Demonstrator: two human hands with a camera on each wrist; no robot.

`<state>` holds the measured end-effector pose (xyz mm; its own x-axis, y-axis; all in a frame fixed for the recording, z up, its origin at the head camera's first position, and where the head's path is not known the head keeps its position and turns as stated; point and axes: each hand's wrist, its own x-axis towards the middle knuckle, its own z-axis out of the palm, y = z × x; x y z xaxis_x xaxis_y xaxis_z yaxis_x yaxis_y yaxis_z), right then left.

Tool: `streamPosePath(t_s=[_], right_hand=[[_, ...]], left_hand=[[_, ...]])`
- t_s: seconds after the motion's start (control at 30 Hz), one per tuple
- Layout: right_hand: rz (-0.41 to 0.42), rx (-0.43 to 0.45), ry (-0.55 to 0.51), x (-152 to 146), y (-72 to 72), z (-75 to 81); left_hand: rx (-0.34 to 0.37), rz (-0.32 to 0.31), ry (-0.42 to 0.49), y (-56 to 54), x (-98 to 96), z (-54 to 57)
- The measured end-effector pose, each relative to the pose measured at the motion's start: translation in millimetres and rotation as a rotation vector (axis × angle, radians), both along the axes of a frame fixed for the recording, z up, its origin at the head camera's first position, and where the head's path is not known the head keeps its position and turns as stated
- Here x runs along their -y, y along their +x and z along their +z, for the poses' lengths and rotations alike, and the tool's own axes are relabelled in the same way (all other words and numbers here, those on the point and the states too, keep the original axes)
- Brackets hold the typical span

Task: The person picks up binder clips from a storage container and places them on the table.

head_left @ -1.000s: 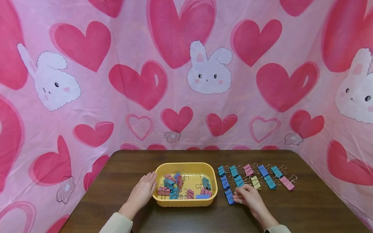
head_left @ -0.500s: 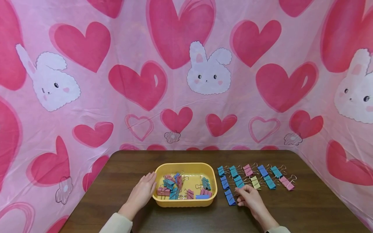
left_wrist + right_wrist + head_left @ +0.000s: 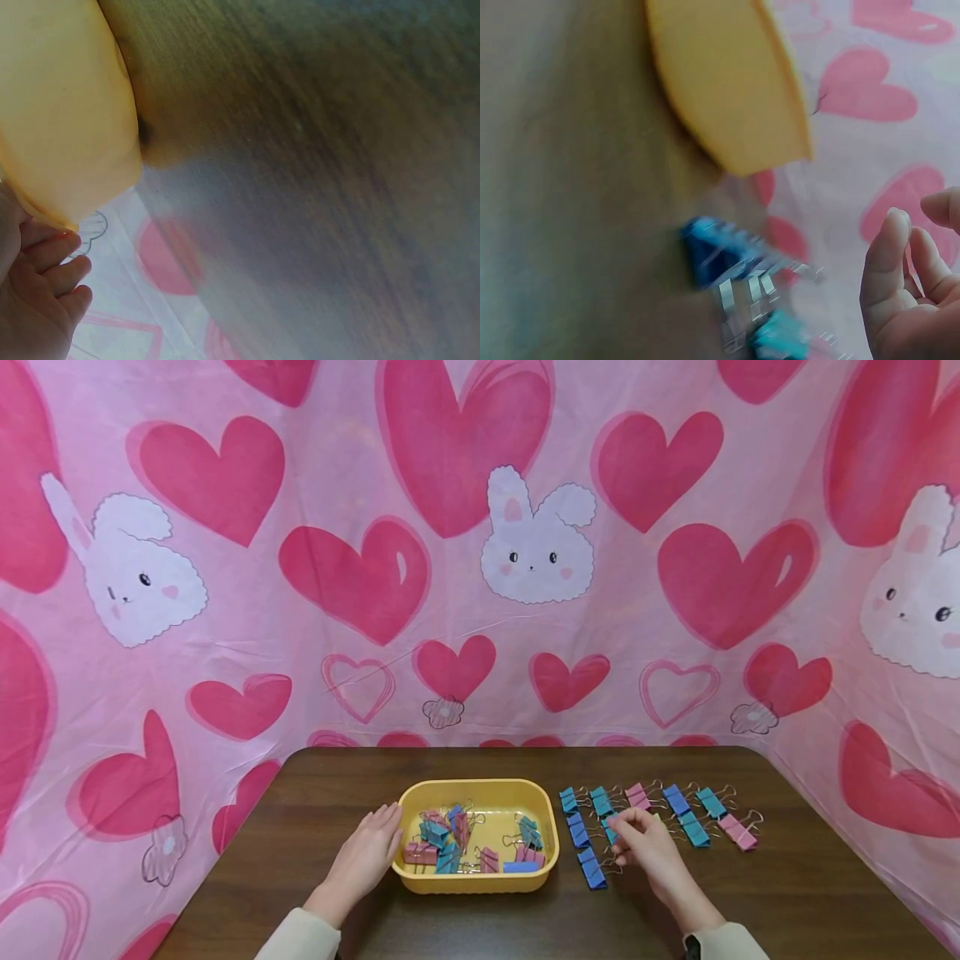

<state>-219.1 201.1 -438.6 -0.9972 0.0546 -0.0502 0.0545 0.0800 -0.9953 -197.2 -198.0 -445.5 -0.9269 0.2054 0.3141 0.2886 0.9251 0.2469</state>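
Note:
My left hand (image 3: 365,852) rests against the left rim of a yellow plastic tray (image 3: 480,883), its fingers fairly straight. In the left wrist view its fingertips (image 3: 67,274) are at the tray's edge. Over the rows of binder clips hovers my right hand (image 3: 654,853), with nothing held. The right wrist view shows a gap between its thumb and index finger. Just left of it lies a blue binder clip (image 3: 591,868), nearest the table's front. The fingers partly hide a teal binder clip (image 3: 609,832) and a yellow one behind.
Several pink, teal and blue binder clips lie jumbled in the tray, such as a pink clip (image 3: 488,860). Right of it, more clips stand in rows, out to a pink clip (image 3: 738,832). A heart-patterned cloth (image 3: 525,693) hangs behind the brown table (image 3: 480,927).
My right hand has let go of the front blue binder clip and moved up and to the right, away from it. The left hand and tray have stayed put.

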Motion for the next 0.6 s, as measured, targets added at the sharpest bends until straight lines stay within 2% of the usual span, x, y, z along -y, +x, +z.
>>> streamPosePath(t_s=[0.33, 0.6], right_hand=[[0.167, -0.095, 0.014, 27.3, -10.0, 39.2], [0.381, -0.165, 0.102, 61.3, -15.6, 45.1]], left_hand=[[0.006, 0.000, -0.006, 1.4, -0.5, 1.7], [0.004, -0.001, -0.003, 1.5, -0.9, 2.3]])
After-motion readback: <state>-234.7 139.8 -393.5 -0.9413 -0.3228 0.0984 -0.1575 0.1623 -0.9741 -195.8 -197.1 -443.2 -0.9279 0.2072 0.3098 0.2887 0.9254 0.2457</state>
